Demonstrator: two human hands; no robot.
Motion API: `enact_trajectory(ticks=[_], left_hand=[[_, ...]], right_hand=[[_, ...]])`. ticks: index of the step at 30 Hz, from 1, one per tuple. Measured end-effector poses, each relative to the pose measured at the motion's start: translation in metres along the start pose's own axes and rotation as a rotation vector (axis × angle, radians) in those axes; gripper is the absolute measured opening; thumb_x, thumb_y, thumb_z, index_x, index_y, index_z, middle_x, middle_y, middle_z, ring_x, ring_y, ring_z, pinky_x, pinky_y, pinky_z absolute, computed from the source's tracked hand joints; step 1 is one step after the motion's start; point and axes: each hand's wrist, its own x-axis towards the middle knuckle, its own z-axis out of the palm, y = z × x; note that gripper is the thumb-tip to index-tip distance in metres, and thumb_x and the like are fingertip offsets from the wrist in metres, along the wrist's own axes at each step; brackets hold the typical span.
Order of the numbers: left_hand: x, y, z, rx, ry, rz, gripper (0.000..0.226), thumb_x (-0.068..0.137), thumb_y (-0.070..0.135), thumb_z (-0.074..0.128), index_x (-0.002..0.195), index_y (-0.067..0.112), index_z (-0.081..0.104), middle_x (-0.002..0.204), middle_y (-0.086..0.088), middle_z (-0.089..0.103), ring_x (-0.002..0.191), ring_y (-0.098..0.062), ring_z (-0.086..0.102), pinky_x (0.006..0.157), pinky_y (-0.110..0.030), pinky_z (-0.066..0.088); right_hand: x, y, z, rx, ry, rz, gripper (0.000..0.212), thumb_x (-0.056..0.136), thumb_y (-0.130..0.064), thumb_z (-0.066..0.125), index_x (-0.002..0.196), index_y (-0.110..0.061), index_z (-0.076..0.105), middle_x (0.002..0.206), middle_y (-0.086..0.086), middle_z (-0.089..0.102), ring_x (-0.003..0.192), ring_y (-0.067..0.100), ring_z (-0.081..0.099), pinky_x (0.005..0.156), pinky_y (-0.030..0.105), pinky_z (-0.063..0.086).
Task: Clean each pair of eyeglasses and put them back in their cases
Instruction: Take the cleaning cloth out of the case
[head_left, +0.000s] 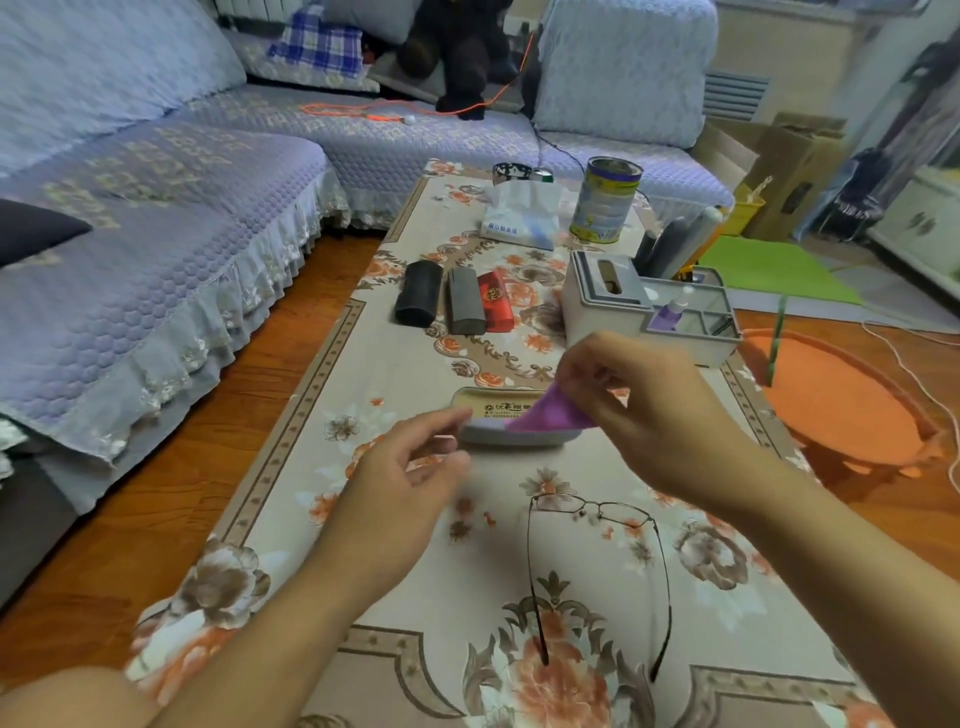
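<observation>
Thin dark-framed eyeglasses (592, 519) lie unfolded on the flowered tablecloth, temples pointing toward me. Beyond them an open grey glasses case (498, 415) with a yellowish lining rests on the table. My right hand (649, 410) pinches a purple cleaning cloth (545, 415) above the case's right end. My left hand (410, 467) hovers just left of the case, fingers apart and empty. Farther back stand three closed cases side by side: a black one (418, 293), a grey one (465, 301) and a red one (496, 299).
A grey desk organiser (613, 306) with a purple spray bottle (670, 312) stands at the right. A tissue pack (522, 218) and a tall tin can (605, 200) are at the far end. A purple sofa (156, 234) lies left, an orange stool (836, 400) right.
</observation>
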Motion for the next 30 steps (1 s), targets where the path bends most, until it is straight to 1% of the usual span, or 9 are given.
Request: enact_trajectory(ticks=[5,7,10,15,19,23,25,27,30], left_hand=[[-0.008,0.020,-0.024,0.019,-0.255,-0.031,0.046,0.084,0.056,0.060,0.128,0.066,0.054,0.134,0.029,0.055,0.115,-0.003,0.060,0.082,-0.022,0.053],[-0.005,0.020,-0.030,0.006,-0.293,-0.037,0.036,0.090,0.048,0.062,0.125,0.052,0.065,0.126,0.019,0.067,0.111,-0.007,0.065,0.081,-0.025,0.058],[-0.005,0.022,-0.033,-0.029,-0.266,-0.074,0.019,0.097,0.022,0.068,0.111,0.032,0.076,0.098,-0.005,0.072,0.080,-0.018,0.061,0.061,-0.029,0.049],[-0.002,0.024,-0.035,-0.015,-0.231,-0.063,0.018,0.090,0.007,0.073,0.091,0.024,0.077,0.088,-0.004,0.073,0.077,-0.019,0.064,0.069,-0.041,0.050],[0.000,0.023,-0.037,-0.006,-0.156,-0.070,0.021,0.091,0.008,0.072,0.087,0.028,0.077,0.089,0.006,0.074,0.085,-0.017,0.071,0.068,-0.034,0.053],[0.001,0.017,-0.036,-0.129,-0.058,-0.125,0.017,0.088,0.006,0.074,0.086,0.022,0.079,0.091,-0.001,0.074,0.088,-0.014,0.067,0.076,-0.031,0.053],[-0.002,0.015,-0.029,-0.156,-0.030,-0.127,0.014,0.089,0.006,0.074,0.089,0.020,0.077,0.091,-0.003,0.074,0.088,-0.016,0.067,0.080,-0.036,0.054],[-0.007,0.015,-0.019,-0.123,-0.045,-0.111,0.015,0.091,0.006,0.071,0.093,0.020,0.077,0.090,0.003,0.076,0.087,-0.011,0.071,0.083,-0.035,0.056],[-0.011,0.015,-0.012,-0.028,-0.113,-0.116,0.021,0.096,0.015,0.067,0.100,0.031,0.080,0.099,0.010,0.077,0.097,-0.009,0.072,0.088,-0.033,0.056]], right_hand=[[0.000,-0.028,0.014,0.165,-0.176,-0.007,0.019,0.095,-0.017,0.065,0.084,-0.033,0.065,0.106,-0.013,0.058,0.106,0.006,0.058,0.090,0.022,0.047],[0.002,-0.033,0.016,0.182,-0.182,0.023,0.020,0.093,-0.018,0.067,0.082,-0.035,0.066,0.102,-0.015,0.061,0.104,0.005,0.058,0.089,0.022,0.046],[0.004,-0.038,0.019,0.185,-0.206,0.052,0.018,0.094,-0.017,0.067,0.083,-0.032,0.065,0.092,-0.015,0.065,0.095,0.004,0.060,0.081,0.018,0.044],[0.004,-0.038,0.022,0.195,-0.307,0.124,0.016,0.100,-0.021,0.059,0.088,-0.032,0.061,0.084,-0.020,0.064,0.077,0.002,0.058,0.065,0.016,0.046],[0.004,-0.031,0.025,0.142,-0.219,0.189,0.010,0.097,-0.025,0.066,0.099,-0.035,0.064,0.087,-0.014,0.064,0.083,0.004,0.061,0.075,0.023,0.052],[-0.007,-0.032,0.045,-0.054,0.127,0.228,0.008,0.094,-0.021,0.068,0.095,-0.024,0.060,0.088,-0.015,0.056,0.080,0.009,0.056,0.072,0.026,0.048],[-0.016,-0.043,0.059,0.252,0.031,0.401,0.011,0.097,-0.020,0.064,0.088,-0.015,0.061,0.077,-0.006,0.066,0.071,0.015,0.065,0.066,0.033,0.056],[-0.023,-0.053,0.073,0.660,-0.115,0.584,0.018,0.100,-0.018,0.061,0.091,-0.004,0.066,0.077,0.008,0.070,0.072,0.020,0.071,0.074,0.038,0.063],[-0.027,-0.047,0.080,1.039,-0.092,0.732,0.024,0.099,-0.021,0.063,0.095,0.001,0.069,0.086,0.017,0.071,0.084,0.030,0.072,0.086,0.047,0.061]])
